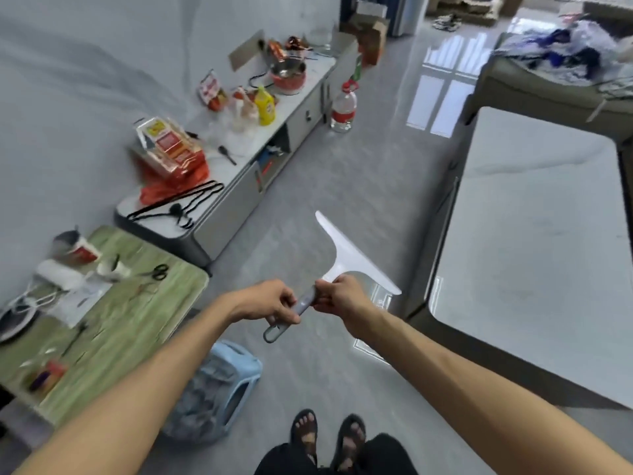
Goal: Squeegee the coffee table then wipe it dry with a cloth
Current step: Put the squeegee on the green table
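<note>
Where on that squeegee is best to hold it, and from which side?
Take the squeegee by its grey handle, from the loop end nearest the person: it is narrow and straight, while the white blade is wide and thin. The left hand grips there.

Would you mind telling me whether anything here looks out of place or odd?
Nothing looks spilled or damaged. A water bottle stands on the floor beside the cluttered low cabinet. The squeegee is held clear of the coffee table.
</note>
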A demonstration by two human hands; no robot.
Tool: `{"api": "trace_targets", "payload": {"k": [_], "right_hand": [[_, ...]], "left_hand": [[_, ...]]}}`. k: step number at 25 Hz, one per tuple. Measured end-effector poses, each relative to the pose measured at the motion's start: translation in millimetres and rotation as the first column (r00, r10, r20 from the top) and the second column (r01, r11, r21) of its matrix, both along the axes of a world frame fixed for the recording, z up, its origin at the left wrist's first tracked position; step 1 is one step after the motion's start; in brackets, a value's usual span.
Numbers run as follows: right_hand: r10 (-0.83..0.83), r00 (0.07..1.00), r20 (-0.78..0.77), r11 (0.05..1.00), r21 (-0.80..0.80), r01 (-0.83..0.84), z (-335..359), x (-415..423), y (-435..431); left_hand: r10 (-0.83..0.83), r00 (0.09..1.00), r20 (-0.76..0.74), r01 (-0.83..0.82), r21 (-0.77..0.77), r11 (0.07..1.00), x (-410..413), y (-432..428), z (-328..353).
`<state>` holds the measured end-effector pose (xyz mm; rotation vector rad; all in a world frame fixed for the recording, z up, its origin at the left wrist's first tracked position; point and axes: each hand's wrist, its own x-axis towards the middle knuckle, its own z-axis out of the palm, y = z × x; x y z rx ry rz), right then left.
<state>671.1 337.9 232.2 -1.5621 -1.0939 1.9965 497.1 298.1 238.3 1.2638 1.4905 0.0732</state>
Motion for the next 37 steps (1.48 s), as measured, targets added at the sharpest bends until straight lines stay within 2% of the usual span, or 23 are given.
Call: {"api": "trace_targets", "payload": {"k": [7, 9, 14, 17, 22, 25, 28, 31, 33, 37], "right_hand": [[0.249, 0.968, -0.026, 0.965, -0.075, -0.25, -31, -103, -94], [0.273, 0.962, -0.024, 0.958, -0.081, -0.274, -39, -122, -109], [0.388, 0.922, 0.006, 0.916, -0.114, -0.385, -62, -234, -186], [0.42, 0.905, 0.063, 0.902, -0.138, -0.409, -104, -306, -215], [0.408, 0.884, 0.23, 0.909, -0.191, -0.37, -222, -453, -247], [0.382, 0.876, 0.294, 0.922, -0.176, -0.344, -295, -533, -246], [0.368, 0.866, 0.337, 0.929, -0.089, -0.36, -375, -604, -238], [0.327, 0.869, 0.371, 0.94, -0.034, -0.339, -440, -643, -238], [0.339, 0.837, 0.43, 0.923, 0.018, -0.383, -462, -650, -243], [0.355, 0.865, 0.355, 0.922, 0.017, -0.386, -467, -650, -250]], "left_hand": [[0.333, 0.942, -0.046, -0.335, -0.037, 0.942, -80, -145, -23], [0.348, 0.935, -0.071, -0.351, -0.039, 0.936, -94, -169, -27], [0.491, 0.868, -0.072, -0.494, -0.023, 0.869, -195, -264, -54], [0.527, 0.848, -0.055, -0.53, -0.06, 0.846, -258, -300, -91], [0.541, 0.841, -0.021, -0.539, -0.136, 0.831, -405, -328, -210], [0.568, 0.821, -0.049, -0.57, -0.1, 0.815, -481, -327, -287], [0.612, 0.784, -0.107, -0.618, -0.039, 0.785, -542, -320, -375], [0.589, 0.784, -0.196, -0.592, 0.048, 0.804, -570, -318, -441], [0.567, 0.77, -0.293, -0.554, 0.136, 0.821, -576, -322, -462], [0.51, 0.789, -0.341, -0.454, 0.236, 0.859, -576, -331, -476]]}}
